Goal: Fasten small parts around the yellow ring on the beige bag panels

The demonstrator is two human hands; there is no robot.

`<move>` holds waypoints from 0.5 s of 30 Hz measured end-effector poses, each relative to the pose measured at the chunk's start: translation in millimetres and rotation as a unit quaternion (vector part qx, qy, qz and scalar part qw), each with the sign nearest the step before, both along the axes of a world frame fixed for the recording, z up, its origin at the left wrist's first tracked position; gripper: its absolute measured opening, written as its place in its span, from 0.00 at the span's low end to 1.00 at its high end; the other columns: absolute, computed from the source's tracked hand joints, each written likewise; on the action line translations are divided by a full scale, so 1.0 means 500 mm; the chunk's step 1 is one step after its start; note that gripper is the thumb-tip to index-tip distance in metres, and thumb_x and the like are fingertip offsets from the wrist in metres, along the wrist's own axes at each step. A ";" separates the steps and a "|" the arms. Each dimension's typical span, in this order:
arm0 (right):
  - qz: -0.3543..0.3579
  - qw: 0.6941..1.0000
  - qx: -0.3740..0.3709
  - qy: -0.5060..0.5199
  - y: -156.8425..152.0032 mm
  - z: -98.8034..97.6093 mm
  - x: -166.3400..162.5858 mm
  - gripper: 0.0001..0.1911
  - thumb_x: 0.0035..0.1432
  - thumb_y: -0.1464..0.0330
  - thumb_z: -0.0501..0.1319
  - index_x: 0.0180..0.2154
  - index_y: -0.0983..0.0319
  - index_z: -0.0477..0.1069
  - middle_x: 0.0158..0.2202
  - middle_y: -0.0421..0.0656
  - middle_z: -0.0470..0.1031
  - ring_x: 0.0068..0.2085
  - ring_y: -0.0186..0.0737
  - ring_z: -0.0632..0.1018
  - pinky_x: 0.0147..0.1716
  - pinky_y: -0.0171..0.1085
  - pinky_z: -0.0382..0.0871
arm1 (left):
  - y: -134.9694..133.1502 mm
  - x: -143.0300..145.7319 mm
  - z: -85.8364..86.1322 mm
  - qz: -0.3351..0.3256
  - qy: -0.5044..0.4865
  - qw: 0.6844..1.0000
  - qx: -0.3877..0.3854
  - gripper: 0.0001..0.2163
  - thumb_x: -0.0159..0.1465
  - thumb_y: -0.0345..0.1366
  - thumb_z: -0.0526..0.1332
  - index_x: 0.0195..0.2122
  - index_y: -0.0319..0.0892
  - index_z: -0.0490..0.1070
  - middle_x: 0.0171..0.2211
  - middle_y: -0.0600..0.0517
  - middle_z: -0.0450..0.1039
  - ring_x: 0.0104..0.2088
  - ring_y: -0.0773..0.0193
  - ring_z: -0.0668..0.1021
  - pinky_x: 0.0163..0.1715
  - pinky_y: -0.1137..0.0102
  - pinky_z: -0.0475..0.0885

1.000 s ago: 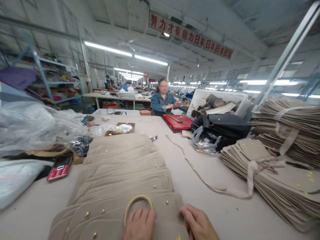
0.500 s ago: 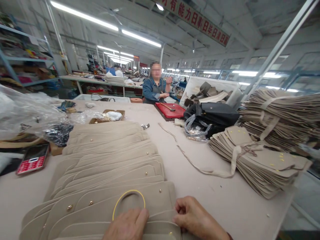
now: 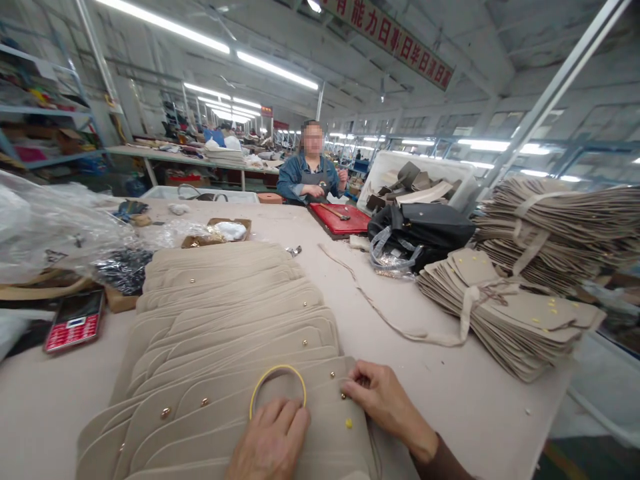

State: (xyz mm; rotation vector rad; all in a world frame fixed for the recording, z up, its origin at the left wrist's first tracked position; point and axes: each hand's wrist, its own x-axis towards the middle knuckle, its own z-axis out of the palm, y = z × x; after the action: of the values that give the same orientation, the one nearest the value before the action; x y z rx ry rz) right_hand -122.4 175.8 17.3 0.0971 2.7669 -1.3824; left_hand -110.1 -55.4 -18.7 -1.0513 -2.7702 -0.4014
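Note:
A long overlapping row of beige flat panels (image 3: 235, 333) with small gold studs lies before me. My left hand (image 3: 273, 437) rests on the nearest panels, its fingers curled over a yellow-edged ring (image 3: 279, 371) that looks like a tape roll; the ring's lower part is hidden. At the right edge of the top panel, my right hand (image 3: 383, 400) has thumb and fingers pinched together. Its fingertips are right beside a gold stud (image 3: 343, 396), and what they hold is hidden. A yellow scrap (image 3: 349, 423) sits on the panel below that stud.
On the right are tied bundles of beige panels (image 3: 510, 313), a black bag (image 3: 425, 230) and a cloth strip (image 3: 390, 325). A red phone (image 3: 75, 323) and plastic bags (image 3: 60, 220) lie left. A hammer (image 3: 336, 212) rests on a red board (image 3: 350, 222); behind it is a person (image 3: 310, 173).
My right hand has moved up along the panel edge, uncovering a gold stud and showing the yellow scrap more fully. The left hand and ring appear further right, as the camera view has shifted.

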 end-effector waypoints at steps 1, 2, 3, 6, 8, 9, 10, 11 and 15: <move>-0.011 1.000 0.002 0.003 0.003 -0.001 0.000 0.05 0.51 0.67 0.63 0.28 0.63 0.72 0.25 0.37 0.72 0.28 0.34 0.70 0.28 0.31 0.61 | -0.001 0.000 0.008 0.007 -0.014 1.000 0.001 0.17 0.59 0.17 0.54 0.42 0.46 0.69 0.43 0.52 0.74 0.44 0.57 0.73 0.43 0.64 0.68; -0.028 1.000 0.009 0.007 0.006 -0.002 0.002 0.07 0.49 0.67 0.65 0.31 0.63 0.72 0.28 0.37 0.72 0.27 0.34 0.70 0.29 0.32 0.62 | 0.000 0.000 0.016 0.014 -0.028 1.000 0.000 0.16 0.59 0.18 0.54 0.41 0.45 0.69 0.43 0.52 0.74 0.43 0.56 0.72 0.42 0.63 0.68; -0.047 0.999 0.018 0.009 0.009 -0.005 0.003 0.11 0.48 0.66 0.66 0.35 0.63 0.72 0.32 0.38 0.73 0.27 0.33 0.70 0.30 0.32 0.63 | 0.001 0.001 0.023 0.021 -0.041 0.999 -0.002 0.15 0.59 0.18 0.54 0.40 0.45 0.70 0.42 0.51 0.74 0.41 0.56 0.72 0.41 0.63 0.68; -0.082 0.996 0.014 -0.008 0.017 -0.017 0.005 0.29 0.47 0.65 0.67 0.52 0.62 0.67 0.40 0.41 0.73 0.26 0.32 0.69 0.30 0.33 0.65 | 0.008 0.005 0.038 0.036 -0.065 0.997 -0.007 0.14 0.58 0.19 0.54 0.38 0.44 0.70 0.39 0.50 0.73 0.39 0.56 0.71 0.40 0.62 0.67; -0.064 0.998 -0.013 -0.021 0.020 -0.023 0.003 0.31 0.49 0.63 0.66 0.55 0.63 0.64 0.36 0.39 0.74 0.27 0.34 0.71 0.29 0.33 0.65 | 0.012 0.008 0.042 0.036 -0.075 0.997 -0.004 0.13 0.58 0.19 0.54 0.38 0.43 0.70 0.38 0.50 0.72 0.39 0.56 0.71 0.40 0.62 0.67; -0.046 0.998 -0.023 -0.023 0.022 -0.025 0.001 0.28 0.51 0.63 0.65 0.53 0.64 0.67 0.31 0.38 0.73 0.28 0.35 0.72 0.29 0.32 0.65 | 0.013 0.010 0.042 0.034 -0.076 0.997 -0.002 0.13 0.58 0.19 0.54 0.37 0.43 0.69 0.38 0.50 0.72 0.38 0.56 0.71 0.39 0.62 0.67; -0.029 0.999 -0.031 -0.024 0.023 -0.027 -0.001 0.23 0.52 0.62 0.64 0.49 0.64 0.70 0.27 0.37 0.72 0.28 0.35 0.72 0.28 0.32 0.64 | 0.013 0.010 0.042 0.031 -0.072 0.997 0.000 0.12 0.58 0.19 0.54 0.37 0.43 0.69 0.38 0.49 0.72 0.38 0.56 0.71 0.38 0.62 0.67; -0.013 0.999 -0.042 -0.026 0.025 -0.028 -0.003 0.19 0.52 0.62 0.64 0.45 0.65 0.72 0.25 0.37 0.71 0.29 0.36 0.72 0.28 0.31 0.64 | 0.011 0.011 0.040 0.027 -0.064 0.998 0.002 0.12 0.58 0.19 0.53 0.37 0.43 0.68 0.37 0.49 0.72 0.37 0.56 0.71 0.37 0.63 0.68; 0.039 0.984 -0.161 -0.057 0.035 -0.034 -0.011 0.19 0.47 0.63 0.68 0.41 0.64 0.74 0.31 0.40 0.77 0.33 0.39 0.76 0.30 0.32 0.68 | 0.002 0.012 0.018 0.012 0.003 1.000 0.011 0.10 0.61 0.21 0.51 0.36 0.43 0.65 0.34 0.50 0.71 0.34 0.58 0.73 0.33 0.67 0.67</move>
State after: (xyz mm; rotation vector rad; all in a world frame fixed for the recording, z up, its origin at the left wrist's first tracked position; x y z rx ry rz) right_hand -128.1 193.2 0.5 0.0513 2.3919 -1.7213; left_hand -103.8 -54.5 -9.6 -1.0115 -2.7647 -0.4243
